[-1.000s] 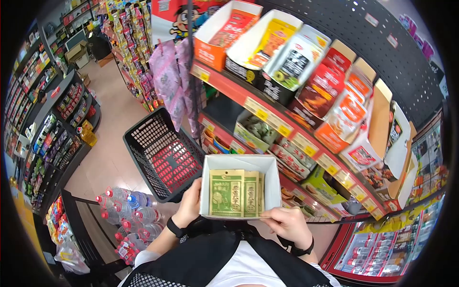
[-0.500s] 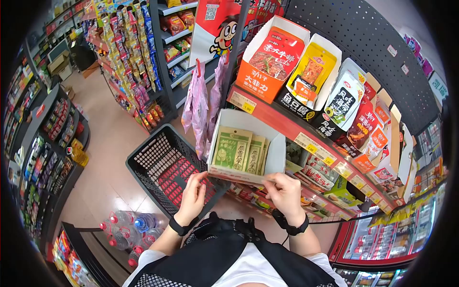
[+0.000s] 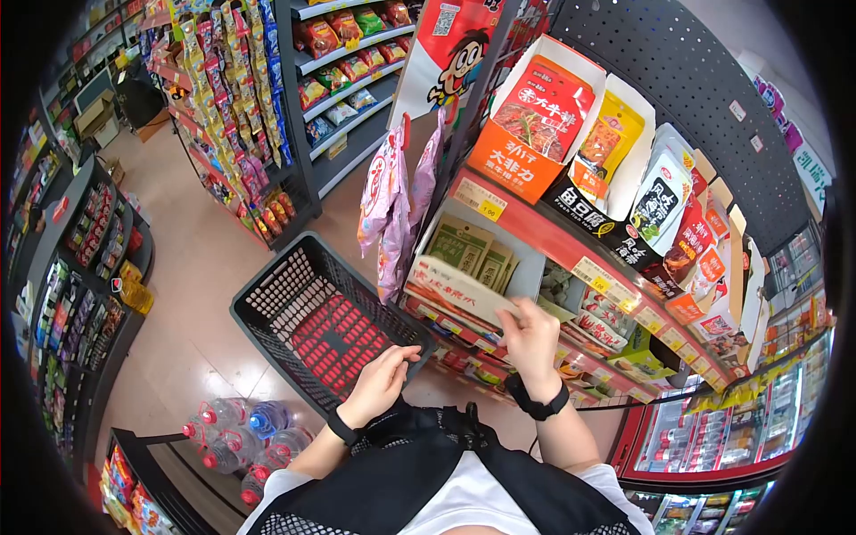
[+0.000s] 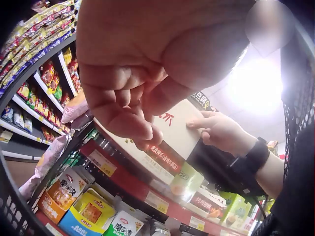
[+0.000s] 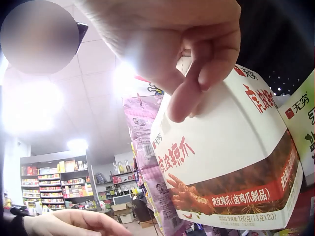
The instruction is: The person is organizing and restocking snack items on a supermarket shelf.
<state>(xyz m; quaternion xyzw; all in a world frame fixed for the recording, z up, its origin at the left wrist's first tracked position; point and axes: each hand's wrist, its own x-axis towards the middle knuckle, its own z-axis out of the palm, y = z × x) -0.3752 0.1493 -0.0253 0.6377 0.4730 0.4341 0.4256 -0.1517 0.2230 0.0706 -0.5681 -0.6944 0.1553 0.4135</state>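
Red-edged shelves [image 3: 540, 237] carry rows of snack boxes [image 3: 580, 212], a white box [image 3: 460, 288] leftmost at the second tier down.

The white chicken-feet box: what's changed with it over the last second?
The white chicken-feet box has moved away from the person's body, forward to the lower snack shelf. The left hand has let go and is now apart from it. The right hand stays at its front right corner. The green snack packets remain inside, and the dark shopping basket is still to its left.
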